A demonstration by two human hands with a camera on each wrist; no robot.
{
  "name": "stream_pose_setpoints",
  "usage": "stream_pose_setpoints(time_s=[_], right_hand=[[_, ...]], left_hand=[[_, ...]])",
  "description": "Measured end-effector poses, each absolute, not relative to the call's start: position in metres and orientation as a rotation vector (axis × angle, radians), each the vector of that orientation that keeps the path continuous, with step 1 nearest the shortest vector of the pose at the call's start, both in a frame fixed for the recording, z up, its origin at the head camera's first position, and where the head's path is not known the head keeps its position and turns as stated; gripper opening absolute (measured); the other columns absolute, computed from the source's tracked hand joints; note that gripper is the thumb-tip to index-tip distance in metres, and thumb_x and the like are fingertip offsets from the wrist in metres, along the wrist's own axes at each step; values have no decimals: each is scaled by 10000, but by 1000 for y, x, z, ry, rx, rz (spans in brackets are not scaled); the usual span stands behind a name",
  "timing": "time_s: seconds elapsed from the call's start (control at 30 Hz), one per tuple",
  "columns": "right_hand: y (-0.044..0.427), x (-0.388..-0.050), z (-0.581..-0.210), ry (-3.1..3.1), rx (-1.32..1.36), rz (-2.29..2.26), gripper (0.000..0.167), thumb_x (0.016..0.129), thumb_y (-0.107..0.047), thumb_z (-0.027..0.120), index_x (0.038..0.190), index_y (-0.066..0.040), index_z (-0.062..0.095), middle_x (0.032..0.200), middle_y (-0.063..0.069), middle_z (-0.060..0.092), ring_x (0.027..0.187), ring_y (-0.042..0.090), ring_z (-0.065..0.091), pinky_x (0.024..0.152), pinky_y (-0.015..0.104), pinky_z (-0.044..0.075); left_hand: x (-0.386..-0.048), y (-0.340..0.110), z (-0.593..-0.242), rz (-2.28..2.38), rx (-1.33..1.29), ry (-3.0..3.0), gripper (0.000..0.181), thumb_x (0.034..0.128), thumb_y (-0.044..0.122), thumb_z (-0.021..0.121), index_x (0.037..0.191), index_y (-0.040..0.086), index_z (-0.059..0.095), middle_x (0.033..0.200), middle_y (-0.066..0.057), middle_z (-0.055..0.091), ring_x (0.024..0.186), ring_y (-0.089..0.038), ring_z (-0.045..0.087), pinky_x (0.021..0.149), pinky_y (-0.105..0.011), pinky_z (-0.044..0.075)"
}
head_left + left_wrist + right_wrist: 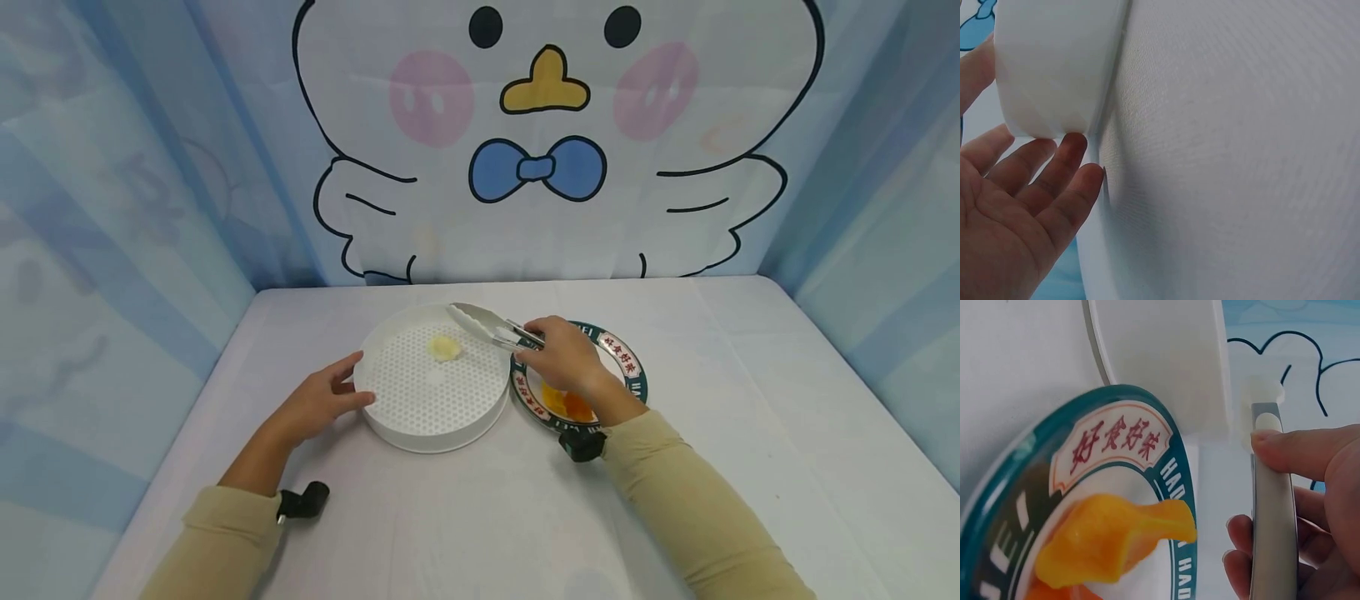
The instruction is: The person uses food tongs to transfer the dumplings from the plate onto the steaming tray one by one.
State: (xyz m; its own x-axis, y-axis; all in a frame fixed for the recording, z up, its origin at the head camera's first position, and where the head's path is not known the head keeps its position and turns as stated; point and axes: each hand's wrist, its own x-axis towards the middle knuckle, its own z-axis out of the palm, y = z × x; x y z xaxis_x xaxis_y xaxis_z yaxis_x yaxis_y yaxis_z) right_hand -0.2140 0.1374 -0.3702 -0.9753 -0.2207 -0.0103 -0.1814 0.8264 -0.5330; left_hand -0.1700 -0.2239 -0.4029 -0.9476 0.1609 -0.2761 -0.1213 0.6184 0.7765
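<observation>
A round white steamer tray (420, 417) with a perforated top stands mid-table. My left hand (322, 402) rests against its left side, fingertips touching the wall (1054, 75) and thumb near the rim. On the perforations lies a pale yellow slice (445, 347). My right hand (564, 357) grips metal tongs (1274, 519), the thumb pressing on the handle. Their pale heads reach over the tray's far right part, apart from the slice. Below that hand, a green-rimmed plate (632, 367) holds a yellow piece (1100, 534) and an orange piece (578, 407), perhaps fruit or vegetable.
A white cloth (450, 533) covers the table. The plate stands right beside the tray. Behind the table hangs a curtain (536, 233) printed with a cartoon figure, and blue curtains flank both sides. A black wrist camera (303, 500) sits at each cuff.
</observation>
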Motion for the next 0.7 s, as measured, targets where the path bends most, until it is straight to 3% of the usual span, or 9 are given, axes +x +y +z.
stream_pose_setpoints(time_s=[0.43, 0.7], right_hand=[[159, -205, -361, 2948, -374, -891, 555, 916, -302, 714, 1374, -16, 584, 1379, 191, 555, 1179, 363, 529, 1023, 529, 423], [171, -198, -359, 2968, -388, -853, 561, 906, -305, 728, 1366, -14, 591, 1321, 193, 584, 1068, 339, 557, 925, 498, 469]], left_hand=[[-171, -225, -403, 1241, 19, 2528, 863, 944, 338, 701, 1609, 115, 199, 1599, -249, 255, 1396, -440, 369, 1053, -630, 368], [-169, -223, -402, 1252, 22, 2519, 874, 938, 349, 708, 1608, 109, 202, 1597, -254, 255, 1392, -441, 376, 1049, -625, 377]])
